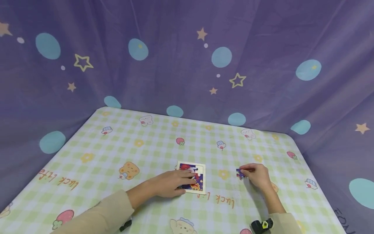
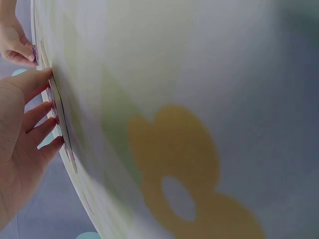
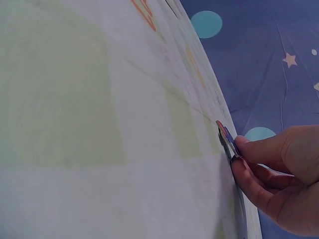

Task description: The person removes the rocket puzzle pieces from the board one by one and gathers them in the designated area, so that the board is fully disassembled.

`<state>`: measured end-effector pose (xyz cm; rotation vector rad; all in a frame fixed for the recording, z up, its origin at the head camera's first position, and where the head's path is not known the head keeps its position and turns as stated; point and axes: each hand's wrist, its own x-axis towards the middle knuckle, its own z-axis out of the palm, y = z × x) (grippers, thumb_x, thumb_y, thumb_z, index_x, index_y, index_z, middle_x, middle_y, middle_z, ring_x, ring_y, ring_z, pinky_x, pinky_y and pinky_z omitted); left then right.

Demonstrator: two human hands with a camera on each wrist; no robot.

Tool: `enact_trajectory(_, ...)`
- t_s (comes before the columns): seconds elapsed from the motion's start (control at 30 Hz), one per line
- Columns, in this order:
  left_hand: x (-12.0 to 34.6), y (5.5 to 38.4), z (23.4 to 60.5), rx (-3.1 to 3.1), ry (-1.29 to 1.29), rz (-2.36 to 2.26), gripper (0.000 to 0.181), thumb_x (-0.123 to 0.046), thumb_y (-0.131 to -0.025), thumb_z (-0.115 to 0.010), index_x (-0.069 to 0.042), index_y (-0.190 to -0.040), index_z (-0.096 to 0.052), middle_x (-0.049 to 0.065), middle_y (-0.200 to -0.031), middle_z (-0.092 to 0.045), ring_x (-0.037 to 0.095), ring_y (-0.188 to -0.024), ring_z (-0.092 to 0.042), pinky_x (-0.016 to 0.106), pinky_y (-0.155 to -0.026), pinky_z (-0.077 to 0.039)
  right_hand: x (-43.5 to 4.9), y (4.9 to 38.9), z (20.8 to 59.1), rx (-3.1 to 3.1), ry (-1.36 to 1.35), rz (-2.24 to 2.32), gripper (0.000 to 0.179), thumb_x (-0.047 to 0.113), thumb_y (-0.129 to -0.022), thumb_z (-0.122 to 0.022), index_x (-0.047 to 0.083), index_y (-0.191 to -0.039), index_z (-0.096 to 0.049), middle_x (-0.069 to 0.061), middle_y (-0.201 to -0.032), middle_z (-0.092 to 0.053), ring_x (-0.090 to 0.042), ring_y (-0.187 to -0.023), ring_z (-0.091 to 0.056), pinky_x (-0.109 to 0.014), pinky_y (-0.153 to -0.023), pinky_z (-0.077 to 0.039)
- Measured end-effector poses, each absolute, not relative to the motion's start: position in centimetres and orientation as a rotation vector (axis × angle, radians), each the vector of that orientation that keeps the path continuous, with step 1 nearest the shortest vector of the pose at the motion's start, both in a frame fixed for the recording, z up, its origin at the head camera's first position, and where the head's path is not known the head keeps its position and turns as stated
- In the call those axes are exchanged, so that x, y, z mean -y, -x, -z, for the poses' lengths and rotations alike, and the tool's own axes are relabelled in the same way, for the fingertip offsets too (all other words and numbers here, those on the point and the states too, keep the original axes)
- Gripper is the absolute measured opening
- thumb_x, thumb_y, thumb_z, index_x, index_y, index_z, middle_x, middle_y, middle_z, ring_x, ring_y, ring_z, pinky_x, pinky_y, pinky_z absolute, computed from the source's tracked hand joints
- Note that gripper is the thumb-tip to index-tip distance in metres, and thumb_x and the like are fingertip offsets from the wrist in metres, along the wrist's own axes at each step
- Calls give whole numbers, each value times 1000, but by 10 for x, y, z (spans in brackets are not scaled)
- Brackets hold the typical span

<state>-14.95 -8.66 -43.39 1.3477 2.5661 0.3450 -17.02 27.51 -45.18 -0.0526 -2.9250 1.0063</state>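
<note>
A square jigsaw board (image 1: 204, 178) with a pale frame lies on the table, its picture dark blue with red and yellow. Bare pale backing shows at its upper right corner. My left hand (image 1: 170, 183) rests on the board with fingers spread, covering part of the picture; in the left wrist view the fingertips (image 2: 54, 122) touch its face and edge. To the right of the board, my right hand (image 1: 258, 175) pinches a small jigsaw piece (image 1: 240, 174), blue with several colours, between thumb and fingers. The right wrist view shows that piece (image 3: 227, 138) tilted close over the cloth.
A green-and-white checked cloth (image 1: 157, 130) with printed cartoons and flowers covers the table. Behind and beside it hangs a purple curtain (image 1: 181, 65) with stars and blue dots. A black wrist device (image 1: 262, 225) sits at the right sleeve.
</note>
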Motion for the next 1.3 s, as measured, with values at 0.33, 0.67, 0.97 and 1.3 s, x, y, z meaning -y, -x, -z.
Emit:
enact_trajectory(0.33,82,151,436,-2575,-1370,-345,46,-29,-98,-54,-20,-143,-47,3,-156,-37,22,-146,-33,40,-120,-32,-278,170,449,2915,33,-940,10,16,-83,-74,10,-91,-78,-8,-85,-77,-4,-68,-65,-16,-63,-48)
enact_trajectory(0.67,82,150,432,-2571,-1344,-337,47,-28,-98,-54,-21,-143,-47,2,-156,-37,20,-146,-33,39,-120,-31,-276,172,450,2903,47,-944,9,15,-83,-74,10,-90,-78,-7,-83,-76,-3,-66,-63,-16,-61,-47)
enact_trajectory(0.97,84,151,433,-2571,-1341,-330,47,-29,-97,-54,-22,-143,-47,2,-155,-38,20,-146,-34,39,-120,-31,-274,172,453,2896,23,-958,9,15,-82,-75,10,-89,-78,-8,-83,-76,-2,-65,-63,-16,-61,-48)
enact_trajectory(1.3,88,149,435,-2583,-1372,-341,46,-28,-97,-54,-19,-142,-49,3,-153,-41,22,-144,-37,41,-119,-34,-270,171,452,2908,53,-1020,12,15,-83,-74,8,-92,-77,-9,-85,-76,-4,-66,-64,-15,-60,-48)
